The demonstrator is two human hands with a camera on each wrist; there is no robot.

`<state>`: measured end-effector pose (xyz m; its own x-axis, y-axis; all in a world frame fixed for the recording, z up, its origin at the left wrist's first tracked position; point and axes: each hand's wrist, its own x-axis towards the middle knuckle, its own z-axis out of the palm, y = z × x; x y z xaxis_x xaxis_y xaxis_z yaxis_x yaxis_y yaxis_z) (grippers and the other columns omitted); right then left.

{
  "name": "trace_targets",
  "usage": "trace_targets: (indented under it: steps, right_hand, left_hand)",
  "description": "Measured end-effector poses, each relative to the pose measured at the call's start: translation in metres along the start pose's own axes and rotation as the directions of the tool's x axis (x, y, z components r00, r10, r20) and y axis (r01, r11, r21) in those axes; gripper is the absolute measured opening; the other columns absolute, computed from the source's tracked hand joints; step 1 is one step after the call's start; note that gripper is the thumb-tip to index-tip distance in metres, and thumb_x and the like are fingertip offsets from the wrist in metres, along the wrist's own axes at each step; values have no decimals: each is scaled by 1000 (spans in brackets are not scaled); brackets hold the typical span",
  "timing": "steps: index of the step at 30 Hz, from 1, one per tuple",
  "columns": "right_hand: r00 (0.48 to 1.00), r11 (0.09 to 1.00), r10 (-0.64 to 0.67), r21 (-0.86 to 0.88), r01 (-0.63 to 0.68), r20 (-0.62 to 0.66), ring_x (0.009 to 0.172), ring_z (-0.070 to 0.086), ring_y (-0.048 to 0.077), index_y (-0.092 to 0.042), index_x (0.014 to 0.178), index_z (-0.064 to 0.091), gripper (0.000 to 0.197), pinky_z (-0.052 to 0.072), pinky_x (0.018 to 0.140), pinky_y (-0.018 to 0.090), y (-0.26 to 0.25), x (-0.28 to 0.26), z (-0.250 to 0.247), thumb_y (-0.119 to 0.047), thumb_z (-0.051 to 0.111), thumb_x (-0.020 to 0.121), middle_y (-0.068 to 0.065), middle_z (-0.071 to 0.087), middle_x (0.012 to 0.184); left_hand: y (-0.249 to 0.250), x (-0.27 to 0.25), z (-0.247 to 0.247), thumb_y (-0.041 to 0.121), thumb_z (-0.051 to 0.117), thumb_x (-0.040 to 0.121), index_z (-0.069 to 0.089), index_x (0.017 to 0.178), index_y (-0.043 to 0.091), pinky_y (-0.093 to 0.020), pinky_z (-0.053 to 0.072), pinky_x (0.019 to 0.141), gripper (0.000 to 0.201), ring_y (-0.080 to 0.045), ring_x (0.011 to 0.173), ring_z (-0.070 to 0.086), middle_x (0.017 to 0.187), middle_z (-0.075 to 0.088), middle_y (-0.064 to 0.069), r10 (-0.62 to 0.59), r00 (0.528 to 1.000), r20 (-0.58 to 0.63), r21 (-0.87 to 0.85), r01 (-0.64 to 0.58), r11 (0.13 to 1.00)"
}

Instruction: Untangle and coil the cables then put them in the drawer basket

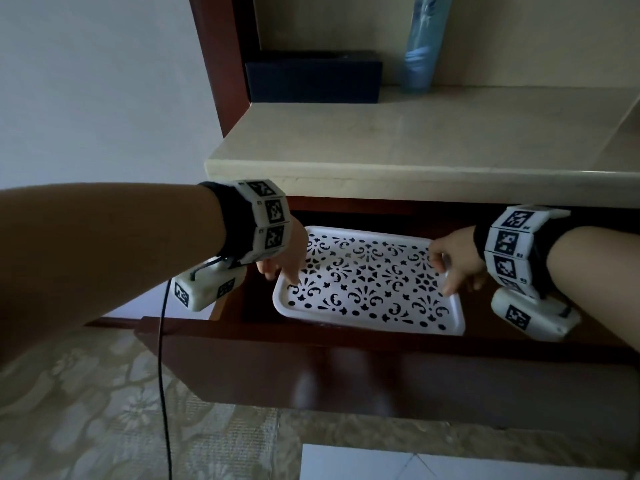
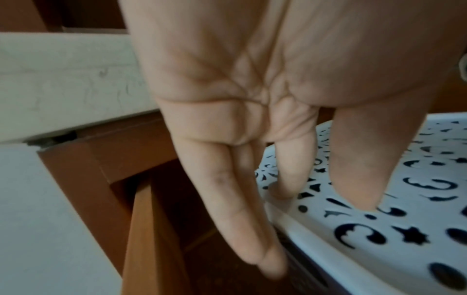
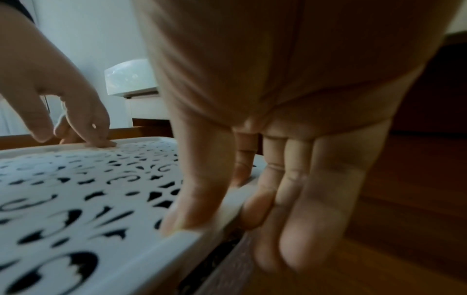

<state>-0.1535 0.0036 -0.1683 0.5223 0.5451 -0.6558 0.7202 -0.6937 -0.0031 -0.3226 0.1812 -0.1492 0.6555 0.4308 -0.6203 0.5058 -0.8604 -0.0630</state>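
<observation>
A white basket (image 1: 346,315) with cut-out patterns lies flat in the open wooden drawer (image 1: 311,362). My left hand (image 1: 280,268) is at its left rim. In the left wrist view the left hand (image 2: 316,229) has straight fingers: the thumb and one finger touch the basket (image 2: 379,249) top, the others hang outside the rim. My right hand (image 1: 446,275) is at the right rim. In the right wrist view the right hand (image 3: 232,229) pinches the basket (image 3: 76,179) rim, thumb on top, fingers beneath. No loose cable shows in the basket.
A pale stone counter (image 1: 415,150) overhangs the drawer's back. On the shelf above stand a dark box (image 1: 311,77) and a blue bottle (image 1: 422,43). A thin black lead (image 1: 162,375) hangs from my left wrist camera. A wall is at the left, patterned floor below.
</observation>
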Motion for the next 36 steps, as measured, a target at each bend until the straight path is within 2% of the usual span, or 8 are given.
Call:
trace_targets:
  steps: [2,4,6,10,16,25,31,36]
  right_hand:
    - [1000,999,-9,-41,10,14,60,56,12,-17,84,44,31,48,49,17,-3,-3,-2,-23,74,77,2,58,83]
    - [1000,989,-13,-147,14,8,59,51,7,-17,84,43,32,42,46,13,-8,-7,-3,-30,72,78,-4,55,78]
    - [999,954,-34,-297,28,-16,67,47,6,-20,84,44,32,36,51,14,-14,-11,-6,-38,70,78,-7,52,82]
    - [990,862,-141,-496,108,-29,98,51,16,-21,113,45,48,43,72,24,-27,-17,-9,-40,70,76,-1,47,112]
    - [971,877,-235,-439,195,-39,118,45,19,-26,142,24,78,45,96,35,-34,-22,-12,-55,61,80,0,32,139]
    - [983,797,-179,-593,118,-46,100,47,18,-23,142,19,95,41,67,28,-59,-11,-8,-57,70,70,4,32,131]
    - [990,793,-128,-606,69,-55,99,49,23,-26,140,20,102,51,83,37,-68,-4,-10,-58,76,61,4,33,130]
    - [983,863,-158,-497,90,-97,109,50,21,-22,139,28,79,45,84,30,-61,-13,-12,-51,67,76,4,40,132]
  left_hand:
    - [3,7,0,31,64,88,62,121,9,-14,50,66,39,-3,65,60,69,67,8,36,999,-12,189,-33,981]
    - [10,1,1,46,45,95,47,138,16,-22,40,96,53,-10,106,59,116,66,3,123,992,-13,484,-102,869]
    - [12,2,-1,54,43,93,22,150,27,-25,35,100,66,-17,127,43,148,35,-2,207,976,-65,587,-131,799]
    - [14,0,1,60,51,86,1,150,36,-35,22,113,84,-21,141,23,159,1,0,263,962,-70,524,-188,830]
    - [34,5,6,65,49,85,-5,151,28,-35,23,113,94,-21,142,22,160,2,-5,261,965,-19,481,-220,849]
    - [38,11,6,68,48,82,-1,152,21,-36,33,109,97,-23,135,35,160,5,-8,250,968,8,538,-215,815]
    - [29,13,7,72,48,78,-1,151,30,-36,35,108,97,-23,132,39,160,3,-2,276,961,-12,517,-230,824]
    - [25,11,6,65,48,85,1,151,34,-39,20,116,87,-22,142,23,160,4,3,266,963,-33,451,-224,864]
